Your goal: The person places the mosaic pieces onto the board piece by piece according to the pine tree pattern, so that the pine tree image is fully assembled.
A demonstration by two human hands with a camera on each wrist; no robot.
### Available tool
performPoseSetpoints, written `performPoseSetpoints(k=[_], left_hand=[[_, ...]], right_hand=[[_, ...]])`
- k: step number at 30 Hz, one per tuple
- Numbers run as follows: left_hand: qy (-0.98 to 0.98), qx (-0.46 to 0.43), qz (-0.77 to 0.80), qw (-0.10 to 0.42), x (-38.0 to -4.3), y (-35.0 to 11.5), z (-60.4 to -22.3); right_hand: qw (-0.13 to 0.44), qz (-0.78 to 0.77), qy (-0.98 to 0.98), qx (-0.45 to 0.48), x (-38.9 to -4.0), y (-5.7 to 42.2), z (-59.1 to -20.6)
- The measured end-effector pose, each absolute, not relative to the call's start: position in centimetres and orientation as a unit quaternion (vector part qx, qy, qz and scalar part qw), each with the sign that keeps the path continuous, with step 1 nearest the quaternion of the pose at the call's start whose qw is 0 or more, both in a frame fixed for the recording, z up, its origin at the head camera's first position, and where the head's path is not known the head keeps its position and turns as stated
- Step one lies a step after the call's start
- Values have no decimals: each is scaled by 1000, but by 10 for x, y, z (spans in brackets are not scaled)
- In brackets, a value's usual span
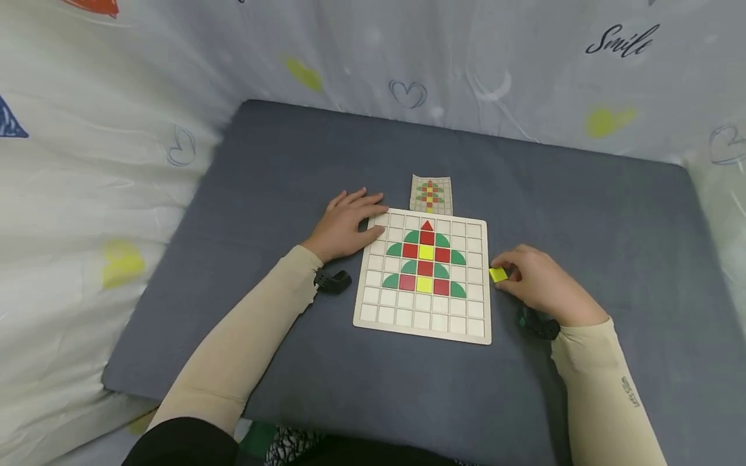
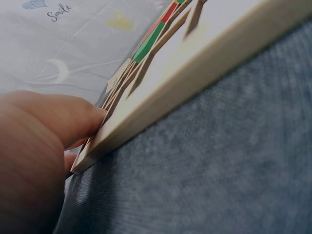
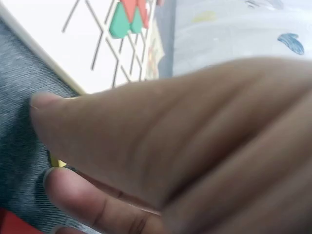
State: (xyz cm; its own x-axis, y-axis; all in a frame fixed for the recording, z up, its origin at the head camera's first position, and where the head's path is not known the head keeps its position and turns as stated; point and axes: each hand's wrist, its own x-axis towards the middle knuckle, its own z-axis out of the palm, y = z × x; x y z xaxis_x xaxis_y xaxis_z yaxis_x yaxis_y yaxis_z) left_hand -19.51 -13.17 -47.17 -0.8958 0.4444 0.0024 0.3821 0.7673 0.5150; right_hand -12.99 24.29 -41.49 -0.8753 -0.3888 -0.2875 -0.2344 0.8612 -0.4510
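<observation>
A pale wooden grid board (image 1: 402, 316) lies in front of me. Red, yellow and green tiles form a tree on it, topped by a red triangle (image 1: 427, 226). My left hand (image 1: 344, 226) rests at the board's upper left corner, fingers spread, thumb on the edge cells. Just off the board's right edge, my right hand (image 1: 539, 281) pinches a yellow square tile (image 1: 498, 274) between thumb and fingers. The thumb and fingers hide most of that tile (image 3: 54, 160) in the right wrist view.
Behind the board lies a small pattern card (image 1: 431, 194) with a similar tree. A dark grey cloth-covered table (image 1: 291, 162) carries everything, and white printed curtains (image 1: 466, 58) hang around it. A red piece (image 3: 15, 223) shows at the lower left corner in the right wrist view.
</observation>
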Motion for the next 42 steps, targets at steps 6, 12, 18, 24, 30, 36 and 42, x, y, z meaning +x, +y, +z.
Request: performPoseSetpoints(k=[6, 12, 18, 24, 30, 36, 42], left_hand=[[937, 218, 266, 54, -195, -131, -475], [936, 220, 270, 54, -195, -132, -472], [936, 219, 269, 54, -197, -133, -472], [938, 219, 263, 57, -197, -132, -473], [937, 222, 266, 55, -197, -132, -474], [937, 219, 268, 58, -196, -132, -475], [935, 224, 269, 57, -196, -131, -474]], right_hand=[[160, -204, 950, -173, -126, 245, -422], [151, -210, 954, -153, -120, 250, -419], [139, -200, 959, -144, -113, 262, -419], [128, -193, 965, -127, -104, 274, -423], [125, -205, 963, -119, -98, 279, -426], [136, -198, 964, -112, -95, 275, -426], [112, -199, 965, -130, -88, 264, -418]])
